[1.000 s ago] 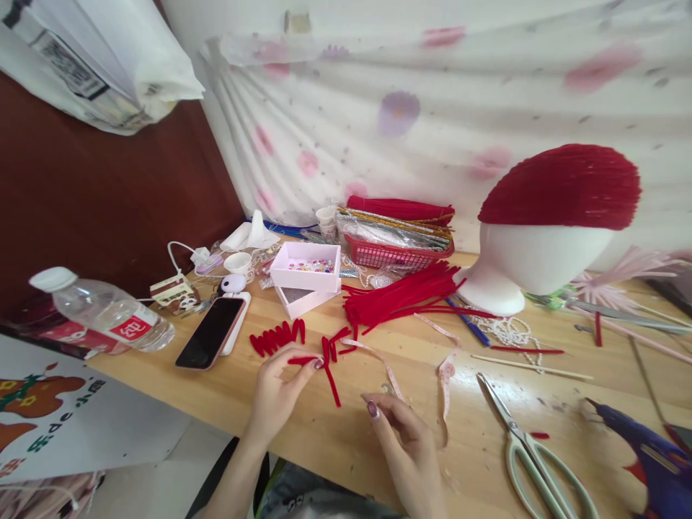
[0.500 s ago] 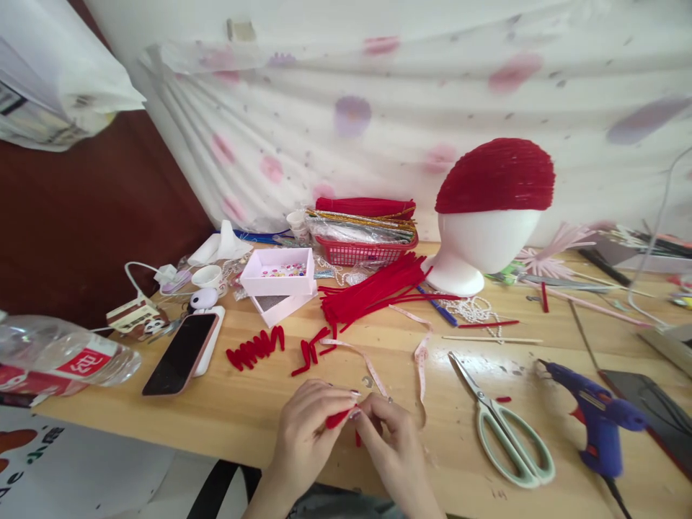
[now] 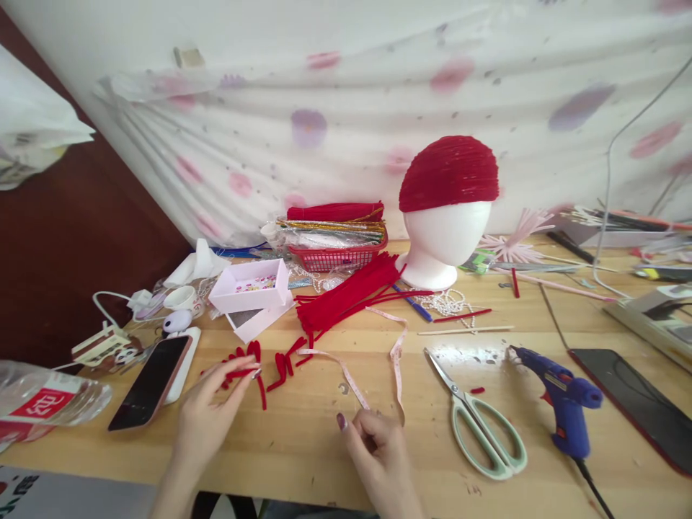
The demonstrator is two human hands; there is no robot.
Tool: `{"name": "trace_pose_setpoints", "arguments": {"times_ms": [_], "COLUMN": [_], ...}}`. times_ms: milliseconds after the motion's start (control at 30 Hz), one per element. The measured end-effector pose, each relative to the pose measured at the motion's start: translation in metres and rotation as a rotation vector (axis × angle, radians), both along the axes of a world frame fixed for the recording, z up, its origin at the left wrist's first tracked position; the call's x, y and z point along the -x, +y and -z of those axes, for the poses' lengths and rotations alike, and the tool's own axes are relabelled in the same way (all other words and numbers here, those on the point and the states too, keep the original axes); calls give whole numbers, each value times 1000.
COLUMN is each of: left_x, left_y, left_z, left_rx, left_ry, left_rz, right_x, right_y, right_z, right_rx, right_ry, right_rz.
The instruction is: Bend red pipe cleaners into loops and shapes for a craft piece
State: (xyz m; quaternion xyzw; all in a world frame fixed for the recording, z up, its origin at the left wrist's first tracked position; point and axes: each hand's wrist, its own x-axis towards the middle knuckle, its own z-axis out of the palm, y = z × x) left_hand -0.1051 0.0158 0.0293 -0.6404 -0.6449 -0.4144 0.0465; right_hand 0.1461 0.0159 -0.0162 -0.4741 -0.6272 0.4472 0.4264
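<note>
My left hand (image 3: 208,407) is closed in a pinch on a short folded piece of red pipe cleaner (image 3: 241,373). It hovers over the row of folded red pieces (image 3: 255,352), partly covering them. A thin red strip (image 3: 263,393) hangs or lies just past its fingertips; I cannot tell which. Over the front of the table, my right hand (image 3: 378,450) has its fingers curled in and its thumb sticking out, with nothing visible in it. Beyond this hand runs a pink tape measure (image 3: 397,353). Bent red pieces (image 3: 280,367) lie between the hands.
A bundle of red pipe cleaners (image 3: 351,292) lies before a red basket (image 3: 338,258). Right of it stands a white foam head (image 3: 446,234) with a red cap (image 3: 451,173). Scissors (image 3: 481,425) and a blue glue gun (image 3: 562,393) lie right; a phone (image 3: 148,382) lies left.
My hands have parted. The left moved left with the red piece to the row of folded pieces; the right stayed near the front with its fingers curled. The view has turned right.
</note>
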Motion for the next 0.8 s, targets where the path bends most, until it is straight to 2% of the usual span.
{"name": "trace_pose_setpoints", "arguments": {"times_ms": [100, 167, 333, 433, 533, 633, 700, 800], "left_x": [25, 31, 22, 19, 18, 4, -19, -75], "left_y": [12, 21, 37, 41, 44, 54, 65, 86], "left_z": [-9, -13, -14, -11, -15, -31, -49, -71], "left_rx": [281, 406, 641, 715, 736, 627, 527, 476], "left_ry": [180, 273, 386, 415, 420, 407, 400, 402], "left_rz": [83, 135, 217, 195, 181, 204, 269, 429], "right_x": [-15, -27, -52, -58, -58, -57, -57, -56], "right_y": [-2, -1, 2, 1, -1, -2, -2, -1], "right_z": [1, 1, 6, 11, 12, 10, 9, 11], "right_rx": [-83, -99, -111, -154, -283, -345, -356, -391], "right_ry": [111, 155, 157, 162, 175, 137, 113, 94], "right_rz": [33, 77, 282, 319, 269, 249, 247, 265]}}
